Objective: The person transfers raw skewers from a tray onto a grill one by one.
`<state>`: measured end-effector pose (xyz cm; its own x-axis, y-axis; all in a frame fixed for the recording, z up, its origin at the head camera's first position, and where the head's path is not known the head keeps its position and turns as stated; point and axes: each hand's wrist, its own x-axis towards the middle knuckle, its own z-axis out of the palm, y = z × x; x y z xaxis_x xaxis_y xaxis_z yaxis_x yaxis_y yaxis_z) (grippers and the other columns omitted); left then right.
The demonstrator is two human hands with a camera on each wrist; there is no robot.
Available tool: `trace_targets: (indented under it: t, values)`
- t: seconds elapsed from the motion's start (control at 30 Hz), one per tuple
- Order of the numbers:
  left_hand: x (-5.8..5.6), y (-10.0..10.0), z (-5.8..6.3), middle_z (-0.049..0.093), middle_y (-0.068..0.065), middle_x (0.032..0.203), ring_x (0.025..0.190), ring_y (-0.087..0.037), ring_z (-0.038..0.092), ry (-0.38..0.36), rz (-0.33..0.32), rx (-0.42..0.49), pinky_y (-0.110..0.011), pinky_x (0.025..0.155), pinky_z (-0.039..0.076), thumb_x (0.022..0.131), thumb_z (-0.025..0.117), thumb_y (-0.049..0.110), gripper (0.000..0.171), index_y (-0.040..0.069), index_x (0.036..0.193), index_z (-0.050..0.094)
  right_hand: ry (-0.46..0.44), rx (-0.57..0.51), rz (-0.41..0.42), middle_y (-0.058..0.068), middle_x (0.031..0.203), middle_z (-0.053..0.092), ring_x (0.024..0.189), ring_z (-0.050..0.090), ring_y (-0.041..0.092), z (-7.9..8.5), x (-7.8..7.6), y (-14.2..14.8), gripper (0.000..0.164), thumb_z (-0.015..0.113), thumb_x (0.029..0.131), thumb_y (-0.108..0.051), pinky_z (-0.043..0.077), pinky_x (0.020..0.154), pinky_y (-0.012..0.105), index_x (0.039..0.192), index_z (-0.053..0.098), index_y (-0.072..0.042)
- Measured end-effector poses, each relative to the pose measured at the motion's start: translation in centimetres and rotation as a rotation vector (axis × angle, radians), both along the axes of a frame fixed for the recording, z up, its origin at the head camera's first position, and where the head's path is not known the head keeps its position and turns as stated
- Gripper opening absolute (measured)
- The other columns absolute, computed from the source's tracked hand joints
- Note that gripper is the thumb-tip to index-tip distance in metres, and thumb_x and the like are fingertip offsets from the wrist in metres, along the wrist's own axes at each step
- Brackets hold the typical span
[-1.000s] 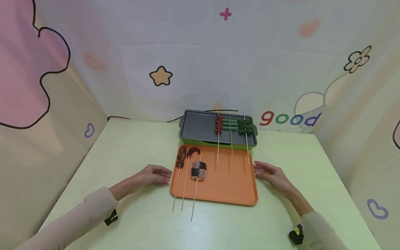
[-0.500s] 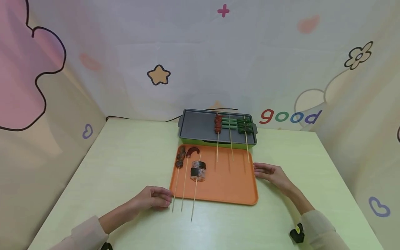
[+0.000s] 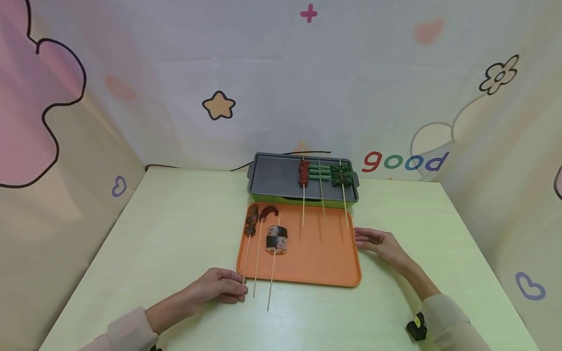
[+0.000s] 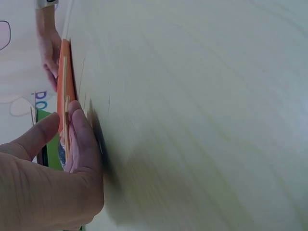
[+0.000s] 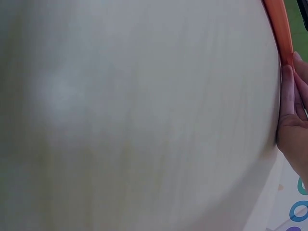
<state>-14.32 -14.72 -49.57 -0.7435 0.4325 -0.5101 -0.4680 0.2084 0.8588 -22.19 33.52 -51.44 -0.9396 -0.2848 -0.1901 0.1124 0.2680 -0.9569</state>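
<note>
My left hand [image 3: 217,286] is at the lower end of the leftmost skewer, a brown meat skewer [image 3: 251,222]. In the left wrist view a thin stick [image 4: 67,115] runs between thumb and fingers, with the thumb [image 4: 48,124] held apart from it. Beside that skewer lie a skewer with a dark red curled piece [image 3: 269,212] and one with pale pieces wrapped in black bands [image 3: 276,240]. All three lie on an orange tray [image 3: 322,263], sticks jutting over its front edge. My right hand [image 3: 386,248] touches the tray's right edge with nearly straight fingers.
Behind the tray stands a green grill with a dark grey plate [image 3: 274,175]. On it lie a red meat skewer [image 3: 304,173], a green stalk skewer [image 3: 319,172] and a dark green leafy skewer [image 3: 341,174], their sticks overhanging the tray. A printed curtain [image 3: 272,87] surrounds the table [image 3: 184,219].
My left hand has moved from beside the tray's left edge toward the front, then slightly right to the leftmost skewer's stick. The right hand stays at the tray's edge.
</note>
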Motion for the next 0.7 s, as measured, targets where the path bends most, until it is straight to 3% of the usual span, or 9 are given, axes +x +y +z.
trace_targets:
  t: [0.1, 0.33, 0.53, 0.7]
  values:
    - [0.02, 0.03, 0.07, 0.079, -0.007, 0.101, 0.090, -0.013, 0.076, -0.016, 0.029, 0.006, -0.028, 0.084, 0.064, 0.093, 0.075, 0.015, 0.033, -0.005, 0.118, 0.067, 0.002, 0.004, 0.002, 0.035, 0.148, 0.048, 0.105, 0.070, -0.002, -0.10, -0.07, 0.00, 0.059, 0.067, 0.100, -0.014, 0.057, 0.094, 0.015, 0.148, 0.044, 0.011]
    - [0.11, -0.02, 0.61, 0.079, -0.009, 0.101, 0.090, -0.014, 0.076, -0.029, 0.118, 0.068, -0.028, 0.085, 0.064, 0.092, 0.070, 0.000, 0.038, -0.014, 0.126, 0.060, 0.022, 0.001, 0.001, 0.036, 0.147, 0.048, 0.103, 0.071, -0.002, -0.28, -0.01, -0.04, 0.058, 0.068, 0.099, -0.012, 0.058, 0.092, 0.015, 0.147, 0.045, 0.012]
    - [-0.17, -0.07, 0.79, 0.077, -0.002, 0.097, 0.092, -0.014, 0.076, -0.049, 0.131, 0.110, -0.032, 0.089, 0.064, 0.091, 0.070, -0.006, 0.055, -0.011, 0.141, 0.050, 0.029, 0.006, -0.004, 0.035, 0.147, 0.049, 0.103, 0.071, -0.002, -0.18, -0.04, -0.10, 0.058, 0.068, 0.098, -0.011, 0.057, 0.092, 0.014, 0.146, 0.046, 0.012]
    - [-0.11, -0.03, 0.56, 0.077, -0.002, 0.094, 0.092, -0.015, 0.076, -0.061, 0.151, 0.106, -0.033, 0.089, 0.064, 0.090, 0.071, -0.006, 0.058, -0.010, 0.143, 0.049, 0.033, 0.004, -0.002, 0.036, 0.144, 0.051, 0.102, 0.070, -0.002, -0.09, 0.21, -0.22, 0.058, 0.067, 0.099, -0.010, 0.058, 0.092, 0.015, 0.146, 0.045, 0.014]
